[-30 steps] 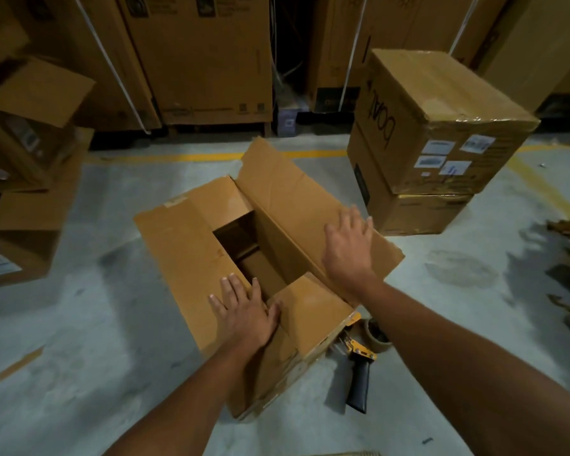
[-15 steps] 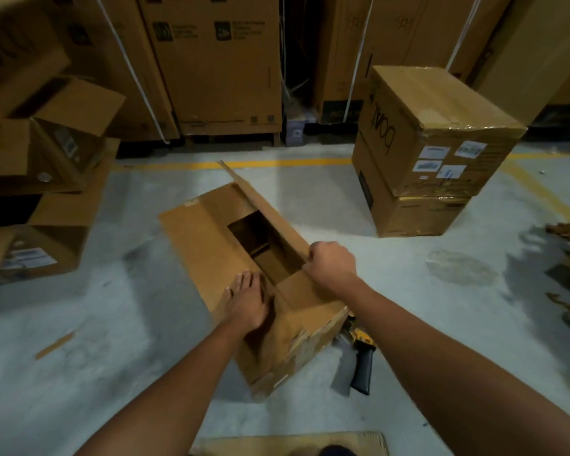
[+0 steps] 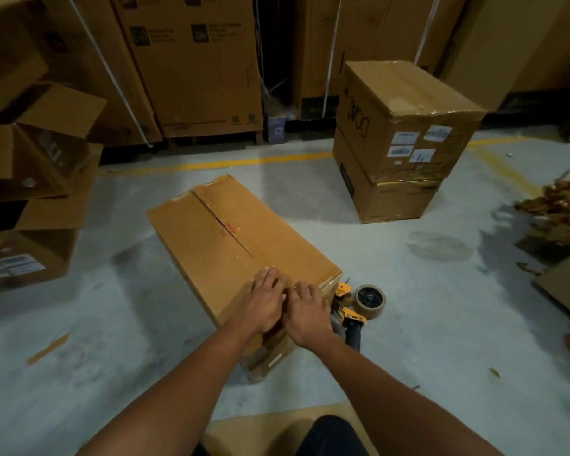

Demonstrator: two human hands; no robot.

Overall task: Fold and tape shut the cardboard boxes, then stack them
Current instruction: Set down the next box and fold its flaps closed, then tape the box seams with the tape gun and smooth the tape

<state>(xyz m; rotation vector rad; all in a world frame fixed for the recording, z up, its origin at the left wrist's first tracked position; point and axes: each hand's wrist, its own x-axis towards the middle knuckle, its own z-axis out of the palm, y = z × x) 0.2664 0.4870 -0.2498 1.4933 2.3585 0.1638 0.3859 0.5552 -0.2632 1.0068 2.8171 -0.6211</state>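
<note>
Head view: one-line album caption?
Left hand and right hand press the box flaps shut, tape gun beside it.

I see the brown cardboard box [image 3: 237, 245] sitting on the concrete floor [image 3: 408, 324], turned at an angle to me. Its top flaps are folded flat and meet in a seam running lengthwise, with a thin dark gap near the middle. The yellow-and-black tape dispenser [image 3: 359, 307], loaded with a brown roll, lies on the floor just beside the box's near right corner. Well apart, further back to the right, two closed boxes [image 3: 405, 126] stand stacked, glossy tape along their edges and white labels on the upper one.
</note>
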